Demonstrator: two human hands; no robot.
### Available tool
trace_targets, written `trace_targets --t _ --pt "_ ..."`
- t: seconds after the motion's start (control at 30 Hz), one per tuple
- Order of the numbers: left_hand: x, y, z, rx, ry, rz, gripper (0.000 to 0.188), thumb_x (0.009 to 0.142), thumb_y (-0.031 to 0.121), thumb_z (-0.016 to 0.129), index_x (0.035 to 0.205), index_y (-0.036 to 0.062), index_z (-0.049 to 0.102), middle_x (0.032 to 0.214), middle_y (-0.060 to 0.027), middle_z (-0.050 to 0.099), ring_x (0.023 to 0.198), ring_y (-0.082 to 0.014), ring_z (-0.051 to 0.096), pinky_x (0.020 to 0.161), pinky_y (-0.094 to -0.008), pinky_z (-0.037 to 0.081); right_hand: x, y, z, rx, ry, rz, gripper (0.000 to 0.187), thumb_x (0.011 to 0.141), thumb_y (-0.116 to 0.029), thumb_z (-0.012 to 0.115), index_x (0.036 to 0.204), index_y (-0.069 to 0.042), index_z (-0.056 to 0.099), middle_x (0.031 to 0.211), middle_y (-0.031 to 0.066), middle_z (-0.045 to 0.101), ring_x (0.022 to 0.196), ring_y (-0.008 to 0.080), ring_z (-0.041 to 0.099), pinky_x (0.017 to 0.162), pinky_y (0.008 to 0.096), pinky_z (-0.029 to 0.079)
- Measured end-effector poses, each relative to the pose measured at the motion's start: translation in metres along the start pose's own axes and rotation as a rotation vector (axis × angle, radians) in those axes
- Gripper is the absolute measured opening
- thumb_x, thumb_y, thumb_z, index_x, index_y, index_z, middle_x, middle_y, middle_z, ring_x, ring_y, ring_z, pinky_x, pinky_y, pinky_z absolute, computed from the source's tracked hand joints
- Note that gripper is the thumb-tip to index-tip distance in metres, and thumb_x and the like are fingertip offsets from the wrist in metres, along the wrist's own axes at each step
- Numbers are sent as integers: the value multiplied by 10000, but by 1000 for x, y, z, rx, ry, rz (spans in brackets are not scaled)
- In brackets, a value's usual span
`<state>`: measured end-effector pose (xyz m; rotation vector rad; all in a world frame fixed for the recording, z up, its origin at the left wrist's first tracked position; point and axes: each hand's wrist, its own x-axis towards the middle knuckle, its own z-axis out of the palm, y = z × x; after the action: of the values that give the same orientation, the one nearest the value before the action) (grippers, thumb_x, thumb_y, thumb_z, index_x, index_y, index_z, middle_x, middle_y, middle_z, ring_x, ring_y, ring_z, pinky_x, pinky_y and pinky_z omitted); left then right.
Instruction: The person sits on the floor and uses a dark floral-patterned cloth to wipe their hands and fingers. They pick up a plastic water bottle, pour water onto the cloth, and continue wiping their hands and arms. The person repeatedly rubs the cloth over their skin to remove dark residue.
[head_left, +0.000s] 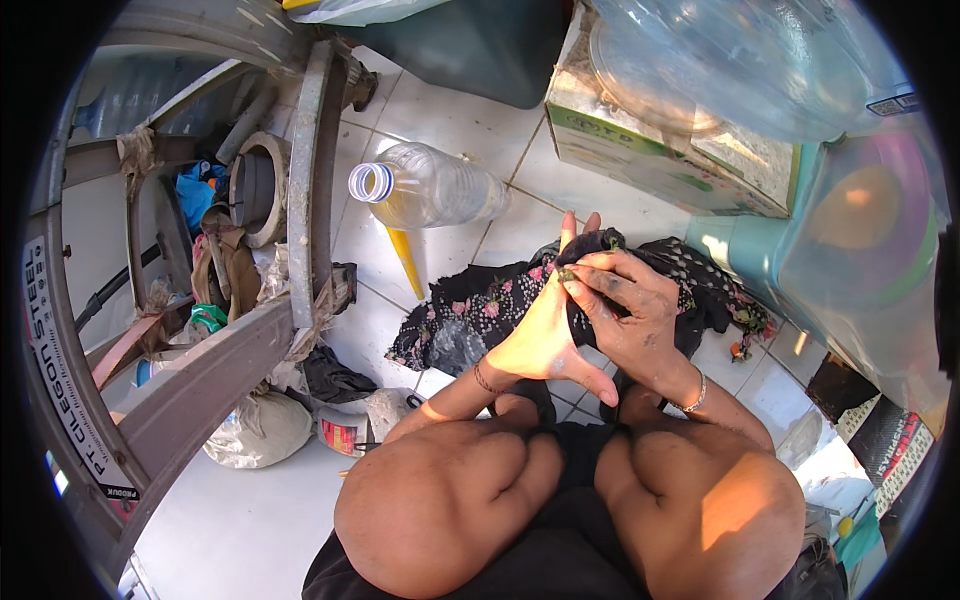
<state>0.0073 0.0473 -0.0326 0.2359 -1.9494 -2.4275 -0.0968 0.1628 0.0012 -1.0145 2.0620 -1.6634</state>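
while the person squats over the tiled floor (250, 520), both hands pinch a black flowered cloth (480, 300); left hand (540, 335) flat against it, right hand (625, 310) fingers closed on its edge; most cloth lies unhandled below.

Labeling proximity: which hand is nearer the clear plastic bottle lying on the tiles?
Left. The left hand sits just below-right of the clear plastic bottle; the right hand is farther right, pinching the black floral cloth with it.
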Motion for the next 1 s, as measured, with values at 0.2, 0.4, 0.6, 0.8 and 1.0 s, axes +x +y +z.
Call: trace_targets --t 0.2,0.4,0.6,0.8,1.0 --pt "1 4 -7 144 -27 63 1780 344 522 1025 1615 11 -112 1691 -274 -6 1578 -366 31 1260 -446 119 -2 2 -6 -13 -96 -102 162 826 -41 773 987 -22 771 930 99 725 756 234 716 654 324 575" --pt "1 24 -8 442 -89 52 1557 363 577 1002 1559 -45 223 1662 -330 71 1563 -435 94 1255 -485 168 10 6 -4 -135 -34 -33 192 803 6 750 994 -10 754 953 89 700 803 236 694 696 318 560" --pt "1 12 -13 449 16 91 1726 370 611 987 1602 -53 -24 1666 -330 21 1558 -449 95 1251 -504 173 -9 1 -4 -58 -187 -99 279 786 2 775 1057 -65 776 862 73 668 720 206 659 621 304 540" --pt "-2 13 -18 484 17 54 1763 381 636 973 1591 -50 -109 1669 -325 -15 1562 -439 70 1254 -505 154 12 12 -11 29 12 132 112 861 -25 755 964 15 772 885 95 728 706 178 704 645 286 548" --pt "1 20 -17 635 -60 11 1723 378 654 960 1597 -58 -27 1672 -314 7 1560 -455 56 1248 -538 157 16 9 7 -88 13 8 192 827 -14 771 1019 -15 772 954 94 705 761 196 699 662 299 555"
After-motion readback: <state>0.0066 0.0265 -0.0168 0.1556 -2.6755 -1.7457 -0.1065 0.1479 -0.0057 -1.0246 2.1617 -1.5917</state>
